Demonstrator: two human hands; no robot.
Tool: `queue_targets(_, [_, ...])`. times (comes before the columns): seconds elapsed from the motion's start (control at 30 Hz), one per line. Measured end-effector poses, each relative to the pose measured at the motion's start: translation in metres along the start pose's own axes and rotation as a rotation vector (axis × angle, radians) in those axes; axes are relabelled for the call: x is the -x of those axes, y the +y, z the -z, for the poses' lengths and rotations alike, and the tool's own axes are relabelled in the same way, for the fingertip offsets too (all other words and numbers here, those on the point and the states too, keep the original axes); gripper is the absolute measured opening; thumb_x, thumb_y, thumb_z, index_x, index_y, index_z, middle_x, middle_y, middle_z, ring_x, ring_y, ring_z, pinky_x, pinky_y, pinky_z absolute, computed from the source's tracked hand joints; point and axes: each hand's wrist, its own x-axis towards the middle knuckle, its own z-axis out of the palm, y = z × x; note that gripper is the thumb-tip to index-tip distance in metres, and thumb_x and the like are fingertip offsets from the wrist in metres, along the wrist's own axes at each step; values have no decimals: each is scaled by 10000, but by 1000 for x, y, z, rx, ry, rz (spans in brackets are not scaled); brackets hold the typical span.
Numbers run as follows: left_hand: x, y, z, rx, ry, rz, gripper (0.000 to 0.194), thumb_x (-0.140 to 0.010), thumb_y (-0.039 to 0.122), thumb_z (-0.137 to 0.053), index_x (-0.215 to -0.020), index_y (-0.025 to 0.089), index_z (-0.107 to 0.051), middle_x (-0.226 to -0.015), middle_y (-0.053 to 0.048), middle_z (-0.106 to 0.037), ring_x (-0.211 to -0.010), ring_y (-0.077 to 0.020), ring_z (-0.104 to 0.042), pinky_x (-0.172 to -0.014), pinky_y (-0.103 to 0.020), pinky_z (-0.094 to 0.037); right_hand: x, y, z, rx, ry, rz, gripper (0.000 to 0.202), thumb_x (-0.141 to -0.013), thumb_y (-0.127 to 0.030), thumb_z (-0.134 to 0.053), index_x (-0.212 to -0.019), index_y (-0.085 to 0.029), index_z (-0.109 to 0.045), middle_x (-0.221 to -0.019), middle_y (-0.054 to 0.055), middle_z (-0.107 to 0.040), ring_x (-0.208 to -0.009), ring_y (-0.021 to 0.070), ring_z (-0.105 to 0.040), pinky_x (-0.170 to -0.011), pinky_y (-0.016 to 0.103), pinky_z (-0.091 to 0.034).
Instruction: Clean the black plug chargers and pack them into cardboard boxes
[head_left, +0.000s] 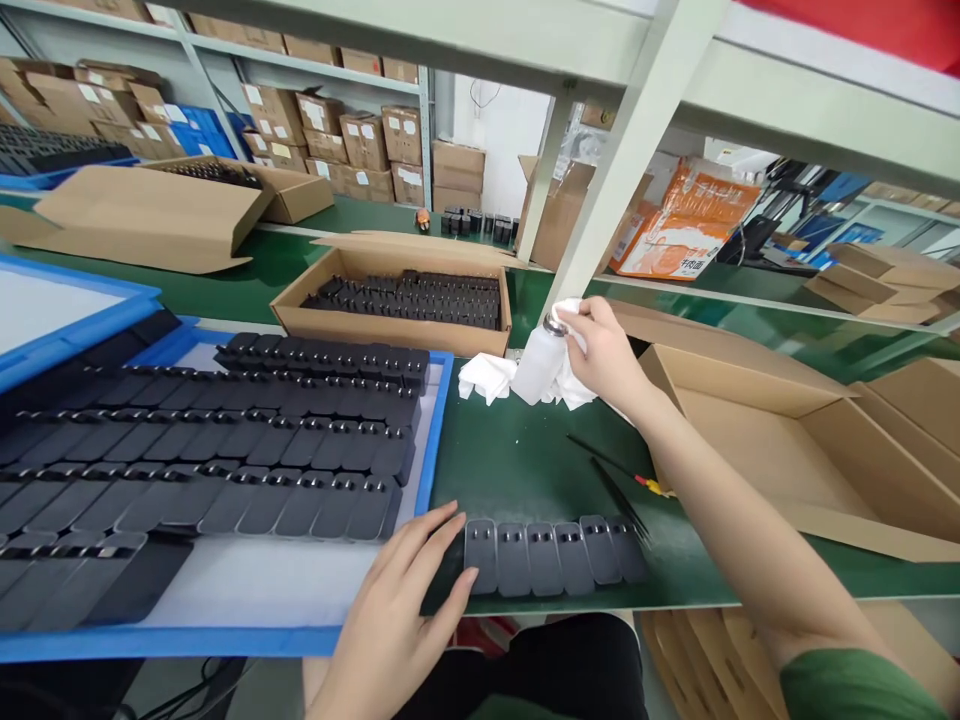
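Observation:
My right hand pinches a white wipe at the metal top of a translucent white bottle. Its fingers are closed on the wipe, right against the bottle's top. Crumpled white wipes lie beside the bottle. Near the bench's front edge, a short row of black plastic casings with small shiny metal contacts lies side by side. My left hand rests at the left end of this row, fingers stretched and thumb apart, touching the end casing.
On the left, a blue-edged tray bears rows of similar casings. Behind stands a cardboard box with more black parts. Black tweezers and a thin tool with a red-yellow end lie near an open carton. A metal post rises behind the bottle.

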Motion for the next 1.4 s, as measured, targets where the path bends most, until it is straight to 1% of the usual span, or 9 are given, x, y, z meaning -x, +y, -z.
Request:
queue_targets(0.13, [-2,2,3,28,-25,-18,369,-992,312,-586,-1357,268,-562,-1362,-88,-656,-1249,-256,-647,-1013,-394,-592,-4,3,2,43,-23,-19,323,-872,-106,-487,-1092,-148,-719,-1044,134,-596,-1017,261,-615,-955,455,-547])
queue_targets(0.27, [-3,4,5,78,-57,-8,406,-982,258,-610,-1380,258,-530,-1384,-89,-625,-1270,-234,-615,-1075,-391,-532,-10,5,6,72,-111,-39,382,-1000,-226,-384,-1078,-48,-713,-1200,103,-608,-1113,206,-620,-969,349,-491])
queue_targets(0.37, [-4,5,6,95,-52,-14,407,-970,217,-630,-1367,232,-543,-1382,-88,-615,-1269,-211,-604,-1097,-353,-495,-12,2,10,123,-154,-64,242,-1001,-205,-496,-1053,-123,-718,-1167,78,-602,-1122,204,-614,-975,327,-502])
queue_targets(0.4, [-4,5,6,98,-47,-18,400,-968,205,-632,-1359,222,-552,-1378,-89,-616,-1269,-205,-602,-1100,-339,-486,-12,0,12,160,-164,-64,218,-987,-160,-508,-1053,-146,-715,-1135,74,-589,-1118,206,-607,-969,332,-510])
queue_targets(0.57, [-6,5,5,122,-30,-45,364,-975,143,-603,-1336,191,-587,-1354,-88,-628,-1267,-183,-598,-1105,-296,-468,-14,-10,15,291,-215,-64,353,-879,-12,-471,-1086,-170,-711,-1093,109,-534,-1046,235,-576,-913,369,-516])
queue_targets(0.8, [-5,6,6,153,-23,-21,364,-958,87,-604,-1307,186,-611,-1321,-85,-644,-1239,-183,-615,-1102,-311,-483,-16,-17,14,347,-248,-88,451,-903,-5,-419,-1268,-73,-674,-1131,167,-526,-1092,269,-560,-922,385,-498])
queue_targets(1.0, [-7,7,6,167,-21,-27,377,-947,45,-593,-1301,175,-610,-1305,-91,-650,-1224,-180,-619,-1092,-317,-491,-18,-22,17,365,-275,-115,491,-894,34,-360,-1275,-22,-665,-1168,185,-516,-1151,302,-551,-919,411,-478])
queue_targets(1.23, [-9,7,8,177,-28,-27,381,-935,38,-610,-1291,175,-619,-1290,-95,-661,-1220,-192,-621,-1082,-340,-502,-19,-23,16,367,-287,-119,477,-903,29,-343,-1257,-45,-653,-1169,168,-510,-1155,301,-546,-933,434,-473])
queue_targets(1.4, [-9,6,8,171,-18,-42,379,-923,19,-619,-1274,160,-629,-1274,-105,-667,-1206,-195,-628,-1076,-341,-503,-20,-22,16,369,-278,-120,440,-898,29,-344,-1160,-114,-667,-1159,140,-500,-1155,285,-535,-956,457,-474])
